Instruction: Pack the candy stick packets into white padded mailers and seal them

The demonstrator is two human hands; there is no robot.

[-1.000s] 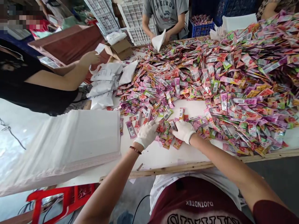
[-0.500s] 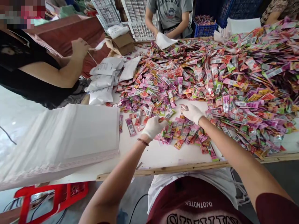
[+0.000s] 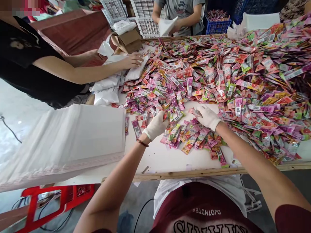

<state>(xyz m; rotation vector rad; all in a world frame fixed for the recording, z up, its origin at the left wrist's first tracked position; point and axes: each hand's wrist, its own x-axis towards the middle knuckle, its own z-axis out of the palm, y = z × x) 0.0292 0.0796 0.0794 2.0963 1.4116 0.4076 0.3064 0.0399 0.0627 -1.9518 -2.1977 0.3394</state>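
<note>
Both my hands wear white gloves over the table. My left hand [image 3: 156,126] is closed, with the red end of a stick packet [image 3: 165,116] poking out by the thumb. To its right, my right hand [image 3: 208,117] pinches a pinkish stick packet [image 3: 194,112] between thumb and fingers. Below and between the hands lies a small group of loose stick packets [image 3: 190,142], pink, orange and green, some with printed fruit. Beyond them spreads a large heap of similar packets [image 3: 218,71], many showing barcodes.
A stack of white bags [image 3: 97,129] lies at the left. Behind it are filled white bags [image 3: 107,96] and an open cardboard box [image 3: 130,40]. A co-worker's arm [image 3: 97,72] reaches over these bags. Another person [image 3: 181,19] across the table handles a white bag. The wooden table edge [image 3: 175,175] runs before me.
My left hand has moved slightly up and left, my right hand slightly right, so they are farther apart. The left co-worker's hand has come down onto a filled white bag.
</note>
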